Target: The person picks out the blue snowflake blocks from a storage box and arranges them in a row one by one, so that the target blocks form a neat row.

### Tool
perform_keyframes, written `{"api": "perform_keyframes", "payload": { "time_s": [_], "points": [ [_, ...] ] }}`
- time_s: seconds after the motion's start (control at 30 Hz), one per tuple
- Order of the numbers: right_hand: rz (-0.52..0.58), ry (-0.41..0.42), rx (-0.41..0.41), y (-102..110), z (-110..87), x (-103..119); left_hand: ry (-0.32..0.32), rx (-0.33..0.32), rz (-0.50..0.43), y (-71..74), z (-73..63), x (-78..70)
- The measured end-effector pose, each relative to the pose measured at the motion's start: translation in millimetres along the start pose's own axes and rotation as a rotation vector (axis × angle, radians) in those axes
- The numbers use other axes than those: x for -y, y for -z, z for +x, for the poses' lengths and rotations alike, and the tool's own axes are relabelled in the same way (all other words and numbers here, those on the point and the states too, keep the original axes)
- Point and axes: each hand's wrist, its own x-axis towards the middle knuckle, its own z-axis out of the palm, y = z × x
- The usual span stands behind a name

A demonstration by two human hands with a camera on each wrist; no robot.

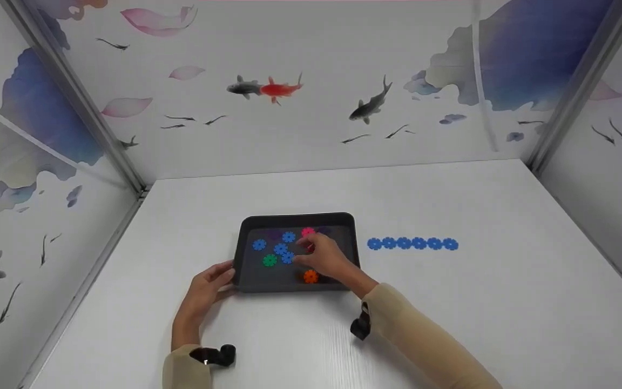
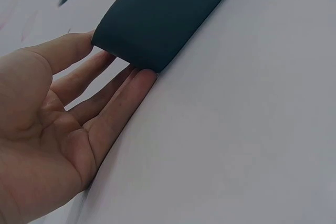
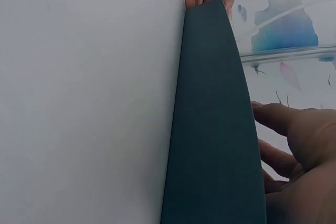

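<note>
My left hand [image 1: 205, 289] rests at the left side of a black tray [image 1: 295, 288]. In the left wrist view, its fairly straight fingers touch the tray's end wall, the thumb near the rim. Over the inside of the tray reaches my right hand [image 1: 326, 256], thumb and index finger spread apart, nothing visible between them. Notched plastic flower discs lie in the tray. Several are blue, and the nearest blue disc [image 1: 287, 257] sits at the right thumb. A green disc [image 1: 270, 260], a pink disc [image 1: 308, 232] and an orange disc [image 1: 311, 276] lie around. The hand partly hides a red disc.
Right of the tray, several blue discs form a straight row [image 1: 412, 243] on the white table [image 1: 505, 302]. Dim purple discs [image 1: 275, 234] lie toward the tray's back. Printed panels [image 1: 316, 140] with fish and petals stand behind and at both sides.
</note>
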Motion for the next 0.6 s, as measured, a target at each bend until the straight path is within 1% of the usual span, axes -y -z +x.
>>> {"api": "perform_keyframes", "payload": {
  "time_s": [0.1,0.37,0.6],
  "points": [
    [0.010,-0.029,-0.002,-4.9,4.5,0.9,0.006,0.000,0.007,0.4,0.4,0.6],
    [0.046,-0.087,-0.013,-15.0,14.5,2.1,-0.001,0.002,0.020,0.3,-0.2,0.1],
    [0.036,-0.074,-0.031,-19.9,20.3,-0.8,-0.003,0.007,0.017,0.1,-2.0,-1.8]
  ]
}}
